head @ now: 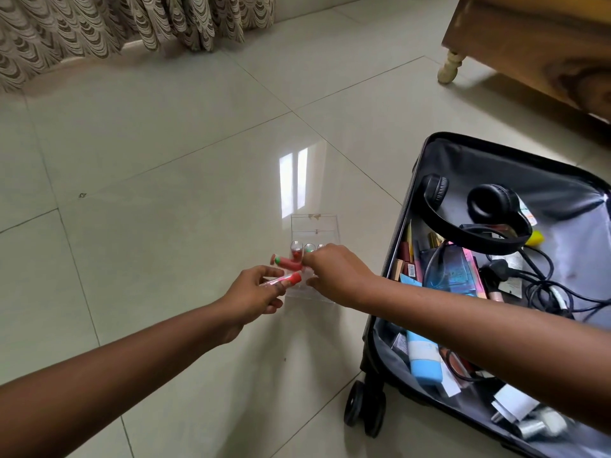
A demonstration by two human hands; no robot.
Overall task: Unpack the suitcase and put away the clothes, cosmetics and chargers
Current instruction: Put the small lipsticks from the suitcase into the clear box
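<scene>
A clear acrylic organiser (314, 226) sits on the tiled floor left of the open black suitcase (439, 140). My right hand (337, 276) pinches a red tube with a green end (287, 262) just above the organiser's front slots. A clear tube with a red cap (284, 280) is held in the fingers of my left hand (254, 295), close beside the organiser. Other tubes stand in the slots (296, 247). The suitcase holds black headphones (489, 209), tangled cables (542, 285), a blue tube (423, 355) and several small cosmetics.
A wooden bed frame with a turned leg (449, 66) stands at the back right. Patterned curtains (99, 24) hang along the far wall. The suitcase wheels (363, 408) point toward me. Glossy tiles stretch to the left of the organiser.
</scene>
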